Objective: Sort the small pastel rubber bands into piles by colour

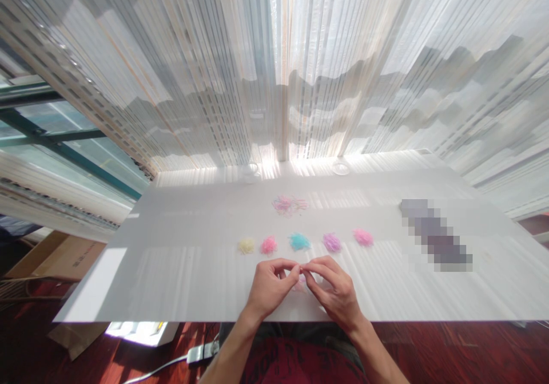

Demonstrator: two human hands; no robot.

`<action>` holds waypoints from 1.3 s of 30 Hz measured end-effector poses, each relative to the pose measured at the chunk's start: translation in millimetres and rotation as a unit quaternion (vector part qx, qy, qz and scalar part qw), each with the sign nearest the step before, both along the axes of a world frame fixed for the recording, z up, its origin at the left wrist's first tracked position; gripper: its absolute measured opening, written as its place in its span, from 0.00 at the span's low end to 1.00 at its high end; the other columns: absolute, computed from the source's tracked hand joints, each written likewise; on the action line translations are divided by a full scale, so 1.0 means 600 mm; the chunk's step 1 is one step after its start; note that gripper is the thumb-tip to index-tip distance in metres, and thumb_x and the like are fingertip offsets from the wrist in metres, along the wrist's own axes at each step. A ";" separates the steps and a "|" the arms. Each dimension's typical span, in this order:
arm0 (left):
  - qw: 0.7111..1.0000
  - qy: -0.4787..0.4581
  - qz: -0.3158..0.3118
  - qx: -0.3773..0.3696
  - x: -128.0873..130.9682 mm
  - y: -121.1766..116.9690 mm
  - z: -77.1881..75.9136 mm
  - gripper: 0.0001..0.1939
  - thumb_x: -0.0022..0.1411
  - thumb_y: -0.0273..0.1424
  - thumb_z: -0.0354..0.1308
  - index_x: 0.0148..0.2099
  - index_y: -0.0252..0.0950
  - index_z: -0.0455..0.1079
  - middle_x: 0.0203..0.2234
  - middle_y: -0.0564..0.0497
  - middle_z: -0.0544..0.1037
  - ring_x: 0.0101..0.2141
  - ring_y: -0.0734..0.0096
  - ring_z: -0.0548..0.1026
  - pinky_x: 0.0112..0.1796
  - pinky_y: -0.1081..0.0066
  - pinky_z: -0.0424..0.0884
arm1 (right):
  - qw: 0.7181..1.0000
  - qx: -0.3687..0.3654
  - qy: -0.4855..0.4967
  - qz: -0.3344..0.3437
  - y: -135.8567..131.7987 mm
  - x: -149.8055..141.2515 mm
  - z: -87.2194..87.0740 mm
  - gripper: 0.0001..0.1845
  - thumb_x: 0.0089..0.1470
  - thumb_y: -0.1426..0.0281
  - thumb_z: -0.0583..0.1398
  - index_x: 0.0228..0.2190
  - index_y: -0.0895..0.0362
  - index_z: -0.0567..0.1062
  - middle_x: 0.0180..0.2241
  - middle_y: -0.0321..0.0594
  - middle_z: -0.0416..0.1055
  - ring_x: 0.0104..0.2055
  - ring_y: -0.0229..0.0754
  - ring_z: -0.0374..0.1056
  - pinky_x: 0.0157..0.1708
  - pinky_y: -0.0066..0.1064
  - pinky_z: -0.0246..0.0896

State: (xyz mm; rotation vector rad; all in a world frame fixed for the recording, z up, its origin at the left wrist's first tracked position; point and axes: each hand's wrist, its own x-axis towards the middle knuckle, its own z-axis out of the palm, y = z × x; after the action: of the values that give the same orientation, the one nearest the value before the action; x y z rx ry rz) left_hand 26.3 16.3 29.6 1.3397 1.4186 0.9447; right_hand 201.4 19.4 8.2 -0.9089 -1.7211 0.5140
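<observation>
My left hand [274, 284] and my right hand [334, 286] meet near the table's front edge, thumbs and fingers pinched together. Whatever lies between their fingertips is too small to make out. Under and between the hands shows a little pinkish pile [300, 282], partly hidden. Just beyond them, small heaps of thin strands sit in a row: a pale yellow heap [246, 246], a deep pink heap [269, 245], a turquoise heap [299, 241], a purple heap [331, 242] and a light pink heap [363, 237]. Farther back is a looser mixed pile [288, 204], mostly pink.
The white table [193, 212] reaches back to a sheer striped curtain [266, 75]. Two clear round dishes [341, 168] stand along its far edge. A pixelated dark object [437, 235] lies at right. On the floor at left are a cardboard box [55, 255] and a power strip [201, 352].
</observation>
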 end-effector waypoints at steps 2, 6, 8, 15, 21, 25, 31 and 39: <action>1.000 0.000 -0.001 -0.001 0.000 -0.001 0.002 0.15 0.60 0.38 0.64 0.38 0.33 0.85 0.27 0.45 0.85 0.21 0.72 0.73 0.24 0.75 0.68 | 1.000 -0.004 -0.001 -0.003 0.000 0.001 -0.001 0.10 0.61 0.76 0.63 0.41 0.52 0.82 0.33 0.41 0.78 0.34 0.42 0.77 0.35 0.32 0.77; 1.000 -0.003 0.007 -0.001 0.000 -0.001 0.005 0.14 0.59 0.38 0.64 0.38 0.34 0.86 0.25 0.46 0.85 0.20 0.74 0.71 0.23 0.76 0.66 | 1.000 -0.001 -0.004 -0.004 -0.001 0.001 -0.002 0.11 0.61 0.76 0.63 0.42 0.52 0.82 0.33 0.41 0.78 0.35 0.42 0.77 0.35 0.31 0.77; 1.000 -0.010 0.013 -0.002 0.001 -0.001 0.005 0.13 0.58 0.38 0.65 0.37 0.34 0.86 0.25 0.47 0.85 0.20 0.73 0.72 0.23 0.76 0.67 | 1.000 0.002 -0.005 -0.005 -0.001 0.001 -0.003 0.11 0.61 0.77 0.63 0.42 0.51 0.82 0.33 0.41 0.78 0.35 0.42 0.77 0.35 0.31 0.77; 0.998 -0.051 0.022 -0.018 0.001 0.001 -0.004 0.15 0.59 0.41 0.65 0.35 0.33 0.85 0.28 0.43 0.86 0.28 0.65 0.80 0.28 0.73 0.74 | 1.000 0.015 0.002 -0.015 -0.005 -0.001 0.003 0.12 0.61 0.77 0.64 0.43 0.52 0.82 0.34 0.41 0.77 0.35 0.41 0.76 0.35 0.31 0.77; 0.997 -0.064 0.039 -0.021 0.006 -0.001 -0.009 0.15 0.57 0.40 0.68 0.35 0.32 0.84 0.26 0.43 0.85 0.28 0.64 0.80 0.29 0.72 0.74 | 0.999 0.036 0.002 -0.037 -0.009 -0.001 0.005 0.12 0.59 0.78 0.64 0.42 0.52 0.82 0.34 0.41 0.75 0.35 0.42 0.75 0.34 0.33 0.75; 0.997 -0.070 0.037 -0.015 0.012 -0.003 -0.008 0.17 0.57 0.42 0.68 0.36 0.32 0.84 0.25 0.44 0.84 0.26 0.66 0.78 0.27 0.73 0.73 | 0.998 0.037 -0.005 -0.048 -0.008 -0.001 0.002 0.11 0.60 0.78 0.64 0.42 0.52 0.81 0.34 0.41 0.74 0.36 0.42 0.74 0.34 0.33 0.74; 0.997 -0.046 0.055 -0.007 0.017 -0.005 -0.004 0.16 0.56 0.42 0.67 0.35 0.32 0.85 0.19 0.48 0.79 0.19 0.76 0.65 0.21 0.76 0.61 | 0.997 0.053 -0.008 -0.063 -0.005 -0.002 -0.001 0.10 0.58 0.79 0.65 0.40 0.53 0.80 0.34 0.40 0.73 0.36 0.42 0.73 0.35 0.33 0.73; 0.997 -0.004 0.073 0.020 0.026 -0.015 0.001 0.15 0.56 0.40 0.65 0.32 0.31 0.82 0.14 0.55 0.68 0.18 0.78 0.57 0.20 0.76 0.54 | 0.996 0.056 -0.028 -0.065 -0.004 -0.002 -0.006 0.09 0.59 0.79 0.66 0.39 0.54 0.79 0.33 0.40 0.73 0.37 0.42 0.71 0.37 0.34 0.71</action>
State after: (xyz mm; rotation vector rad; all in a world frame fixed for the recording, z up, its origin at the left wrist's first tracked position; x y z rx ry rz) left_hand 41.7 7.4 30.3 1.2724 1.5144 1.0782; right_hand 200.3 17.0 4.5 -0.9551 -1.7101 0.3053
